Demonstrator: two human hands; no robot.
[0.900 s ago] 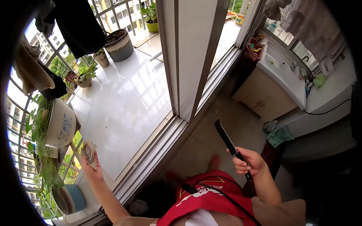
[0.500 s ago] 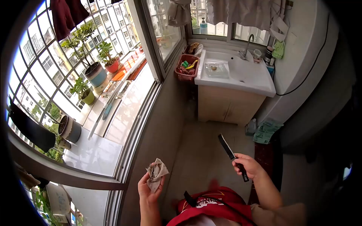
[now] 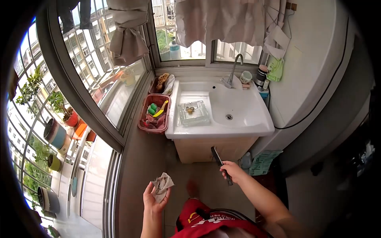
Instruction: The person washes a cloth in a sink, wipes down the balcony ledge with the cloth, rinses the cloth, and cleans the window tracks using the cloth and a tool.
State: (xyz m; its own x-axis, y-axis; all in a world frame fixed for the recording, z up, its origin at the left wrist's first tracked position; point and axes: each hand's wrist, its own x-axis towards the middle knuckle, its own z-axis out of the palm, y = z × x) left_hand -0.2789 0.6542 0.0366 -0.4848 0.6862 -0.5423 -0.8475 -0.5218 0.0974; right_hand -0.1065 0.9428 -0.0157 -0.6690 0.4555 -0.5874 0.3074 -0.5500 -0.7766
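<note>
My left hand (image 3: 154, 202) is closed on a crumpled, stained greyish-beige cloth or paper wipe (image 3: 163, 185), which rests over the palm and fingers. In my right hand (image 3: 233, 172) is a knife (image 3: 216, 156) with a dark blade and black handle. Its blade points up and away from me, in front of the sink cabinet (image 3: 190, 150). Both hands hang in the air above the floor, apart from each other. Beyond them stands the white sink (image 3: 254, 127), with a clear glass dish (image 3: 194, 118) on its left ledge holding a few small brownish pieces.
A reddish-brown basket (image 3: 147, 130) with a yellow-handled item and green things stands left of the sink. A curved faucet (image 3: 239, 61), a cup (image 3: 246, 76) and bottles (image 3: 260, 75) line its back. Potted plants (image 3: 55, 133) stand beyond the left window frame (image 3: 85, 101); a green bag (image 3: 265, 162) leans at right.
My view has moved forward and turned left-to-right, so the sink appears nearer and larger. Both hands have come along, still holding the wipe and the knife.
</note>
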